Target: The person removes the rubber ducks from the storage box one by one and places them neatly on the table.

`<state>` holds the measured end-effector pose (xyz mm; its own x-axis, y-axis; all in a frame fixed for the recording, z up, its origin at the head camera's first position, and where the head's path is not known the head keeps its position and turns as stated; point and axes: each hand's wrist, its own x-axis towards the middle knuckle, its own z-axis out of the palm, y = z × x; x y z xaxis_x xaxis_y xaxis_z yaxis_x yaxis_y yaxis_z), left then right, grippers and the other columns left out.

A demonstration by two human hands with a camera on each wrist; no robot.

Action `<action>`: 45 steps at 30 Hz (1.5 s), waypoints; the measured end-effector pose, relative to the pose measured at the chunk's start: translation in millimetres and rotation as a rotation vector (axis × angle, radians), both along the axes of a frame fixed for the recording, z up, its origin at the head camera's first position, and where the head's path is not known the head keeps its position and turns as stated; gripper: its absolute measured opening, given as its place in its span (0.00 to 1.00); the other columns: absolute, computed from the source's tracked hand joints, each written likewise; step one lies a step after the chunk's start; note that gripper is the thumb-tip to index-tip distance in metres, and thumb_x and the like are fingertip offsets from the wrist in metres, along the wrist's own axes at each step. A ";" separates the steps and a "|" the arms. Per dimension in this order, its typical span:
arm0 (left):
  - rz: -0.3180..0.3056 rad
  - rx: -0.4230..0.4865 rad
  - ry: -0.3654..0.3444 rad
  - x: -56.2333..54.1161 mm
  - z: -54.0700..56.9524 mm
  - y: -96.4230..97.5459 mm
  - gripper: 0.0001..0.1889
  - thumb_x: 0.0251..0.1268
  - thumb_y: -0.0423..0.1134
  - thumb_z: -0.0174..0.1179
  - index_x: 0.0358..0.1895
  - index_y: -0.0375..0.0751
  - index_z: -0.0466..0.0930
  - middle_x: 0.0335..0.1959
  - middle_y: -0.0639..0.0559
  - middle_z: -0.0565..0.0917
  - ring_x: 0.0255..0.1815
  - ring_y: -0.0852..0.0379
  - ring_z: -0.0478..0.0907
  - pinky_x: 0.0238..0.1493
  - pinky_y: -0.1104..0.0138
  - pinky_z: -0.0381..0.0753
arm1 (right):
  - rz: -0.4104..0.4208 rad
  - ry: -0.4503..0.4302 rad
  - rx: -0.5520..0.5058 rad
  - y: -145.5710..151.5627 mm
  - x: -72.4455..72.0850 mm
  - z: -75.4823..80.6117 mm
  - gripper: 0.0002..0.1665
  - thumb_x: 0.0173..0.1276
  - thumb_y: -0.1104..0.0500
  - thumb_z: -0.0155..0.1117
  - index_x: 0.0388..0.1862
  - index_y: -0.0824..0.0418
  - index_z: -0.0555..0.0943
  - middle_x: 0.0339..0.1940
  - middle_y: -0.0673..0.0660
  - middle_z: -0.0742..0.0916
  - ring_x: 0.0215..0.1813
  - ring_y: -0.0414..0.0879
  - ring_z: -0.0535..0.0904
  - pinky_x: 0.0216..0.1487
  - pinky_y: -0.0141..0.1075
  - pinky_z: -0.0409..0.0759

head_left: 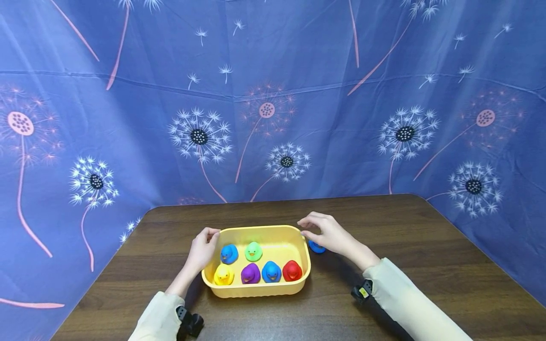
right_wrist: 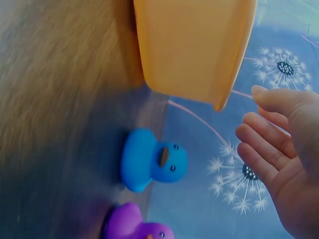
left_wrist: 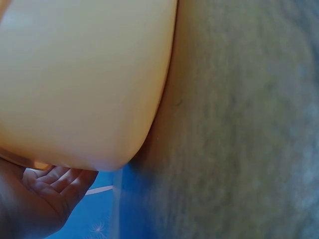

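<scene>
A yellow plastic tub point(head_left: 256, 290) stands on the table with several rubber ducks in it: a green duck point(head_left: 253, 251), a yellow duck point(head_left: 223, 274), a purple duck point(head_left: 250, 273), a red duck point(head_left: 292, 271) and two blue ones. My left hand point(head_left: 204, 248) is at the tub's far left corner, fingertips right at the rim; the tub's wall hides part of its fingers in the left wrist view. Over the far right corner, my right hand point(head_left: 330, 232) has its fingers loosely bent with nothing between them. Below it, a blue duck point(right_wrist: 144, 160) sits outside the tub.
Another purple duck point(right_wrist: 132, 224) appears near the outside blue duck in the right wrist view. The dark wooden table point(head_left: 405, 265) ends at the back against a blue dandelion-print cloth point(head_left: 341, 104).
</scene>
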<state>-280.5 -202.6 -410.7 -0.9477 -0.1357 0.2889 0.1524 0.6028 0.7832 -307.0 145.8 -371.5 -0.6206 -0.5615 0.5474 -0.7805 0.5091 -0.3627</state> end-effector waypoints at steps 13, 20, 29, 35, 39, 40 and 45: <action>-0.011 -0.003 -0.015 -0.7 -1.1 -0.4 0.11 0.70 0.34 0.49 0.47 0.30 0.76 0.43 0.37 0.82 0.45 0.46 0.77 0.48 0.56 0.75 | 0.071 0.047 -0.019 -25.3 3.6 -2.2 0.14 0.57 0.62 0.70 0.43 0.63 0.82 0.39 0.57 0.86 0.41 0.48 0.81 0.43 0.41 0.81; -0.006 -0.012 0.004 -0.5 -1.2 -0.6 0.10 0.69 0.32 0.50 0.46 0.29 0.77 0.41 0.37 0.82 0.43 0.47 0.77 0.45 0.59 0.74 | 0.094 0.058 -0.012 -38.3 3.5 -1.2 0.15 0.57 0.60 0.70 0.43 0.63 0.82 0.40 0.57 0.86 0.43 0.44 0.80 0.47 0.36 0.79; -0.009 0.001 -0.021 -1.3 -1.0 -0.6 0.11 0.70 0.34 0.49 0.47 0.30 0.76 0.42 0.37 0.82 0.44 0.47 0.77 0.46 0.58 0.74 | 0.100 -0.011 0.031 -54.7 7.3 2.7 0.18 0.60 0.58 0.68 0.47 0.65 0.81 0.43 0.58 0.85 0.46 0.47 0.81 0.50 0.37 0.79; -0.016 0.004 -0.030 -0.8 -1.0 -0.7 0.11 0.70 0.33 0.49 0.47 0.30 0.76 0.42 0.38 0.82 0.45 0.47 0.76 0.47 0.58 0.74 | 0.087 -0.061 0.091 -64.8 8.8 -0.9 0.20 0.61 0.55 0.67 0.49 0.65 0.81 0.43 0.58 0.85 0.46 0.47 0.80 0.50 0.39 0.79; -0.011 -0.007 -0.024 -1.2 -0.1 -1.1 0.11 0.70 0.34 0.49 0.46 0.30 0.76 0.40 0.39 0.82 0.42 0.49 0.76 0.44 0.61 0.73 | 0.082 -0.057 0.114 -71.4 10.7 -1.4 0.20 0.61 0.55 0.67 0.49 0.64 0.81 0.43 0.57 0.85 0.46 0.46 0.80 0.50 0.37 0.79; -0.009 -0.009 -0.021 -1.5 0.0 -1.1 0.11 0.70 0.34 0.50 0.46 0.30 0.76 0.40 0.39 0.82 0.41 0.49 0.76 0.43 0.62 0.73 | 0.080 -0.058 0.116 -73.2 11.1 -1.6 0.20 0.61 0.54 0.67 0.49 0.64 0.81 0.43 0.57 0.85 0.46 0.46 0.80 0.50 0.37 0.79; -0.003 -0.014 -0.002 -1.4 0.0 -0.9 0.10 0.69 0.33 0.50 0.45 0.30 0.77 0.37 0.40 0.82 0.38 0.51 0.75 0.40 0.65 0.72 | 0.075 -0.059 0.135 -83.8 14.0 -3.3 0.20 0.62 0.53 0.66 0.49 0.62 0.81 0.43 0.56 0.84 0.46 0.44 0.80 0.50 0.35 0.78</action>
<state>-282.0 -203.5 -410.7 -0.9488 -0.1283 0.2886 0.1528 0.6135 0.7748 -293.0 62.0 -374.7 -0.6030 -0.6735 0.4275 -0.7976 0.4972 -0.3415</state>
